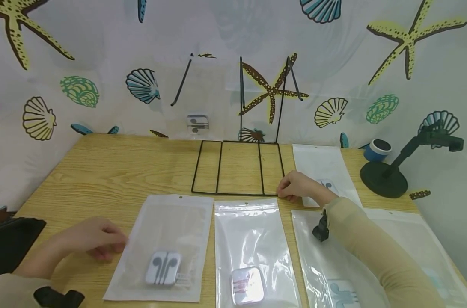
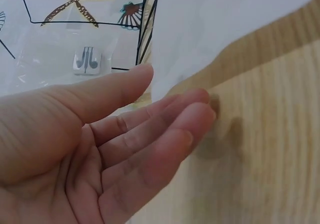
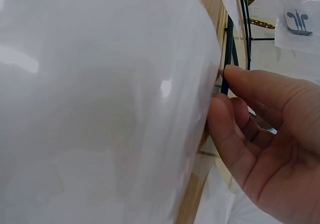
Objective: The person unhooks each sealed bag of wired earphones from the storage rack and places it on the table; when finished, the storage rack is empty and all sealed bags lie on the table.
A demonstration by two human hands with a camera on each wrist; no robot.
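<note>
A black wire display rack stands at the back of the table. My right hand pinches its front right corner; in the right wrist view, thumb and fingertips meet at the dark wire. A clear bag with white earphones hangs on the rack's left side. My left hand holds nothing, its thumb apart from its loosely bent fingers in the left wrist view. It hovers beside the left edge of a white zip bag containing cased earphones. Whether the fingertips touch that bag I cannot tell.
A glossy zip bag with a small case lies at the middle front. Further bags lie at the right, partly under my right forearm. A black stand and a blue jar occupy the back right. A dark object is at the left.
</note>
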